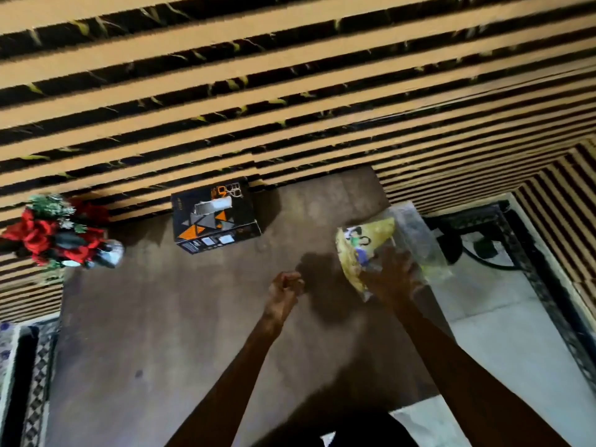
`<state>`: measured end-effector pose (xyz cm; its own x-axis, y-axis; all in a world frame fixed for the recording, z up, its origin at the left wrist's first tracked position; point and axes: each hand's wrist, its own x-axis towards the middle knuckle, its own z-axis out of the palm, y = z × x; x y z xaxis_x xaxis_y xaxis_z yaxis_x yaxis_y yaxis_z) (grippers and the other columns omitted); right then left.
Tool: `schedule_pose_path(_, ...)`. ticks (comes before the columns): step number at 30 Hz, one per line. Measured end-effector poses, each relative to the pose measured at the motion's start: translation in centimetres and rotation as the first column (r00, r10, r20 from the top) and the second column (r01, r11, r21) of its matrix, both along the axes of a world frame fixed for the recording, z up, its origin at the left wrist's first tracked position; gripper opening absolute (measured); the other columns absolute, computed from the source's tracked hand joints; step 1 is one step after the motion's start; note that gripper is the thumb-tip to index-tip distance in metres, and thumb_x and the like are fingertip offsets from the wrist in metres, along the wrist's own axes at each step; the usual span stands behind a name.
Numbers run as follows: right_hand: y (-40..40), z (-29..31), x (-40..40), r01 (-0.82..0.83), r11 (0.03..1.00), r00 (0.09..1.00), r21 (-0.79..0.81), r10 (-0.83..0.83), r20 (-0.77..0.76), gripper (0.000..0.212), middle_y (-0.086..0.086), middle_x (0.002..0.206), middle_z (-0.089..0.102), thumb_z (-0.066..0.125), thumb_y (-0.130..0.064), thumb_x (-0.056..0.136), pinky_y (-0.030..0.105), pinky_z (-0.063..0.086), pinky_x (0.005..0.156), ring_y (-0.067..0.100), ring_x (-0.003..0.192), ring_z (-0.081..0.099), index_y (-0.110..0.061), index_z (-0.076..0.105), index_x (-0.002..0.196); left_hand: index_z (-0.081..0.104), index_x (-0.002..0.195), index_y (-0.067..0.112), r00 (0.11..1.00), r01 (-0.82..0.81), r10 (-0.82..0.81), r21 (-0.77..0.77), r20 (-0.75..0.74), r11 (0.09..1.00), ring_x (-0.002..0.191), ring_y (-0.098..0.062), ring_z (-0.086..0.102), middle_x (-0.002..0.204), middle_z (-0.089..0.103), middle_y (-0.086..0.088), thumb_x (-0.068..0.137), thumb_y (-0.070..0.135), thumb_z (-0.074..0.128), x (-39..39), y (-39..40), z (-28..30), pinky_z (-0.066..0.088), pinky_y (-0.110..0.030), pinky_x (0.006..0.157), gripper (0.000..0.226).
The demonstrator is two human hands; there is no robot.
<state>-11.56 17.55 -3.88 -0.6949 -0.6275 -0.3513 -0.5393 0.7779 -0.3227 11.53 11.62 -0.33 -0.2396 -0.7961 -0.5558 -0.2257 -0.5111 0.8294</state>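
Against the far side of the scene runs a tan-and-black striped wall (290, 91), and below it a brown table (154, 324) fills most of the view. Pale tiled floor (503, 333) shows to its right. On the table by the wall stands a black-and-orange carton (214, 217), and a bunch of red artificial flowers (54, 235) sits at the far left corner.

The thing being handled is a clear plastic bag (416, 233) with a yellow printed item (361, 243) inside. It lies at the table's right edge, partly overhanging the floor. The right hand (392, 277) lies on the near end of the bag with its fingers spread across the plastic, pressing rather than pinching as far as can be seen. The left hand (285, 287) hangs over bare table just left of the bag, apart from it. Its fingers are curled into a loose fist with nothing visible in it.

This looks like the very start of the job: the bag is being taken in hand or steadied, and its contents are not yet out. The next move probably calls for the left hand to open and come across to the bag. One hand could then hold the plastic while the other finds the mouth.

Motion blur smears the bag, so its opening, the print on the yellow item and the right thumb cannot be made out. Dark ironwork (474, 221) beyond the table is unclear too, and the bottom edge cuts off both forearms.
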Motion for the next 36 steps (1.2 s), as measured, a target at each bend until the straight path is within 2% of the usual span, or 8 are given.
schedule_pose_path(4,1.6,-2.7,-3.8,-0.142,0.978,0.99,0.154,0.139,0.033,0.119,0.022,0.154,0.023,0.06,-0.073,0.059,0.061,0.03,0.108,0.047,0.138,0.028,-0.021,0.008,0.152,0.062,0.104,0.013,1.0,0.009,-0.009,-0.028,0.021,1.0,0.069,-0.007,0.06,0.086,0.064,0.0,0.092,-0.003,0.049,-4.1,2.7,0.0,0.041,-0.026,0.061,0.023)
schedule_pose_path(10,3.8,-0.4,-6.9,-0.441,0.898,0.898,-0.016,0.441,-0.001,0.07,0.012,0.119,0.066,0.067,-0.036,0.079,0.042,0.053,0.089,0.031,0.106,0.063,-0.023,0.038,0.141,0.056,0.097,0.011,0.989,-0.071,0.098,-0.226,0.111,0.972,0.068,0.006,0.06,0.088,0.056,0.003,0.082,-0.004,0.066,-11.4,5.8,1.5,0.048,-0.016,0.063,0.023)
schedule_pose_path(13,5.3,2.5,-8.5,-0.493,0.835,0.808,-0.244,0.543,0.229,0.044,-0.002,0.102,0.073,0.076,-0.03,0.07,0.024,0.051,0.078,0.016,0.096,0.068,-0.019,0.064,0.111,0.049,0.131,0.008,0.944,0.169,-0.046,-0.36,0.327,0.917,0.107,-0.007,0.047,0.121,0.04,0.003,0.057,0.039,0.078,-13.1,6.6,2.4,0.049,-0.028,0.089,0.085)
schedule_pose_path(16,6.6,5.0,-10.1,-0.444,0.801,0.769,-0.401,0.57,0.288,0.031,-0.007,0.097,0.07,0.073,-0.006,0.072,0.005,0.042,0.072,0.005,0.091,0.064,-0.012,0.071,0.103,0.026,0.149,0.016,0.901,0.422,-0.377,-0.236,0.213,0.875,0.133,-0.016,0.036,0.144,0.032,0.0,0.059,0.029,0.088,-14.4,6.8,2.9,0.036,-0.037,0.113,0.11)
schedule_pose_path(21,9.4,6.5,-13.9,-0.312,0.84,0.803,-0.444,0.483,0.349,0.023,-0.002,0.089,0.073,0.07,-0.021,0.069,0.03,0.057,0.079,0.004,0.083,0.067,-0.019,0.068,0.092,0.045,0.138,0.016,0.827,0.561,-0.535,-0.211,0.172,0.8,0.117,-0.004,0.055,0.132,0.051,0.002,0.06,0.011,0.09,-18.4,8.5,2.4,0.044,-0.013,0.096,0.09)
schedule_pose_path(26,13.4,9.0,-18.3,-0.345,0.836,0.939,-0.427,0.312,-0.147,0.049,0.009,0.107,0.065,0.051,-0.042,0.075,0.033,0.05,0.08,0.027,0.096,0.061,-0.015,0.065,0.113,0.067,0.114,0.007,0.889,0.419,-0.302,-0.343,0.344,0.841,0.093,-0.003,0.065,0.107,0.068,-0.002,0.073,0.018,0.08,-25.5,9.9,3.0,0.051,-0.03,0.088,0.045)
schedule_pose_path(31,16.2,9.5,-24.8,-0.343,0.844,0.919,-0.411,0.392,0.038,0.07,0.012,0.141,0.046,0.064,-0.037,0.083,0.023,0.039,0.096,0.024,0.126,0.049,-0.016,0.037,0.144,0.065,0.114,0.019,0.879,0.404,-0.291,-0.267,0.378,0.875,0.11,-0.023,0.063,0.118,0.066,-0.004,0.078,0.032,0.069,-34.2,11.0,3.9,0.052,-0.033,0.094,0.038)
schedule_pose_path(36,14.8,6.3,-34.0,-0.46,0.838,0.849,-0.293,0.512,0.13,0.111,0.009,0.161,0.013,0.073,-0.051,0.072,0.039,0.045,0.105,0.028,0.142,0.032,-0.021,0.003,0.153,0.067,0.077,0.033,0.939,0.332,-0.297,-0.228,0.173,0.915,0.062,0.003,0.063,0.067,0.066,0.015,0.079,0.016,0.072,-45.4,11.4,3.6,0.052,-0.017,0.063,0.017)
